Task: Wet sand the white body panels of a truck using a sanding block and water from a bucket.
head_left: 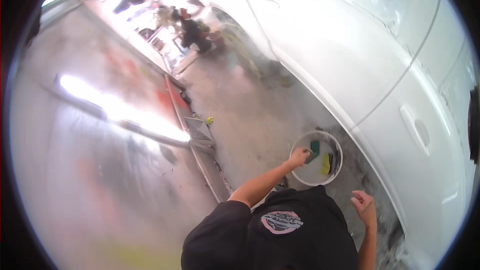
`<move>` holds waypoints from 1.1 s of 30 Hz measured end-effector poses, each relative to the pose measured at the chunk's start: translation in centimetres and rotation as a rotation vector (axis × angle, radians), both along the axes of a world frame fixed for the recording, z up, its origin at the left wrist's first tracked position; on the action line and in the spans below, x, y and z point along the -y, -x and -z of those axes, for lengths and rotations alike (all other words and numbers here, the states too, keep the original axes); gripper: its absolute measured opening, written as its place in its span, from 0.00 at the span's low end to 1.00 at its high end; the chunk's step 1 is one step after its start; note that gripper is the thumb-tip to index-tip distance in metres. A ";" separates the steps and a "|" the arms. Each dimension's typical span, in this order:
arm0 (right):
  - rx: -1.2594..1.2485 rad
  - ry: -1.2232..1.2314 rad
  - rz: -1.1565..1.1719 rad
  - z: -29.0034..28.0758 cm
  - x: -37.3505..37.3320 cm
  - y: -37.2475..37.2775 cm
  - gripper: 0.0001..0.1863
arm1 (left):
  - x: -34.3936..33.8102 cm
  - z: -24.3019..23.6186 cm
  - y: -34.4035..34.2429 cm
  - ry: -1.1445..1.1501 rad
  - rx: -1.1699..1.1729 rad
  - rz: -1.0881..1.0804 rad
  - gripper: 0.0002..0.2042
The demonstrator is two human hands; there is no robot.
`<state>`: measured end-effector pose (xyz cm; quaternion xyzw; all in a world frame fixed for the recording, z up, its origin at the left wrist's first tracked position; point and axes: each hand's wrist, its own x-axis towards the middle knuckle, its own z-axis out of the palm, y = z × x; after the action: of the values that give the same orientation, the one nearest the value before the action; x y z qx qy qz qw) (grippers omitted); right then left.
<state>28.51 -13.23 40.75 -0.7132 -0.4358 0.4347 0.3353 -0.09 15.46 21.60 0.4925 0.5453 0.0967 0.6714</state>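
My left hand reaches over the rim of a round white bucket, its fingers closed on a dark green pad. Inside the bucket are a second dark green block and a yellow piece with a dark edge beside it. My right hand hangs to the right of the bucket, close to the white car. Its fingers are loosely bent and a little apart, and I see nothing in them.
The car's side, with a door handle, runs along the right. At left stands a pale, stained wall with a bright tube light. A grey vent sits low on it. Blurred clutter lies at the far end.
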 end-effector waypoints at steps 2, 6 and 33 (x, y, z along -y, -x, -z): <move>0.131 -0.209 -0.145 -3.8 -4.8 3.2 0.16 | 0.3 -1.7 -0.2 -0.098 -0.001 0.020 0.17; -0.079 -0.334 -0.510 -9.2 -12.4 11.3 0.16 | 0.2 -2.4 0.0 -0.692 -0.136 0.405 0.15; -0.336 -0.808 -1.058 -23.9 -11.4 27.7 0.16 | -10.4 -16.1 3.9 -1.005 -0.363 0.856 0.11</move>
<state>0.78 -1.82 64.63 -0.1462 -0.7957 0.4480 0.3805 -3.98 25.85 37.70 0.9249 0.2956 -0.0200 0.2382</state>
